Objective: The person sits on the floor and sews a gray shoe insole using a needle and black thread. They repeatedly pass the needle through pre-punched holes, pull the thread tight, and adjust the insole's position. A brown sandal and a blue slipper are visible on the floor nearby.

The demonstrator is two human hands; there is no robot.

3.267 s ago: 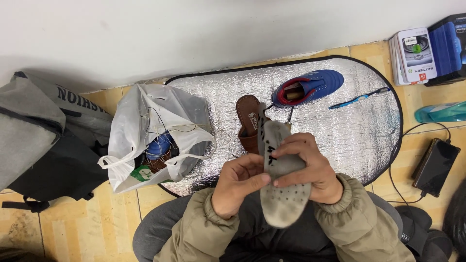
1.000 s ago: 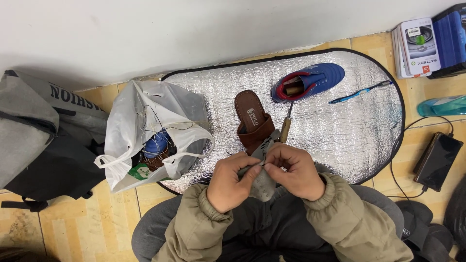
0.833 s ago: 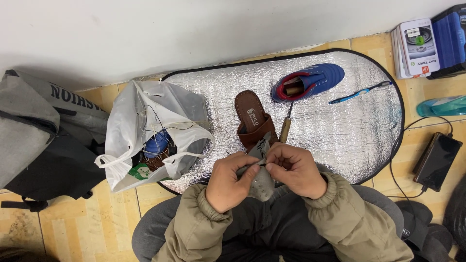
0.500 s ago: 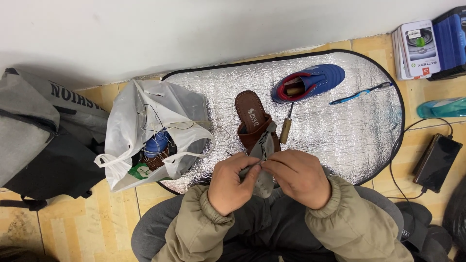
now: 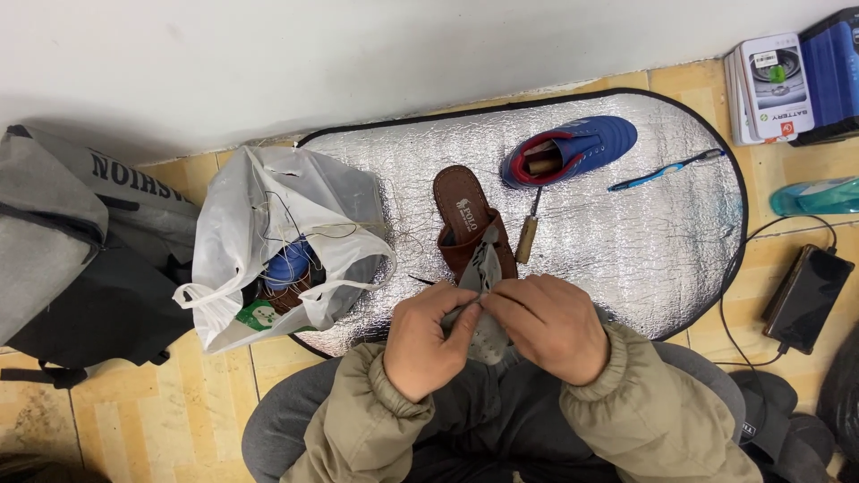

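Grey shoe (image 5: 483, 277), mostly hidden, is pinched by left hand (image 5: 428, 340) and right hand (image 5: 548, 324) fingers, seemingly at its edge.

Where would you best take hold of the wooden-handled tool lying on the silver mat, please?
Probably by its wooden handle, coming from above: the tool lies flat on the silver mat, the handle is its thick near end, and the thin metal shaft points towards the blue shoe.

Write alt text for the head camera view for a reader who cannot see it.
Seen from above, a seated person's left hand and right hand together grip a grey shoe over a silver mat. On the mat lie a brown sandal, blue shoe, wooden-handled tool and blue toothbrush; a white plastic bag sits left.
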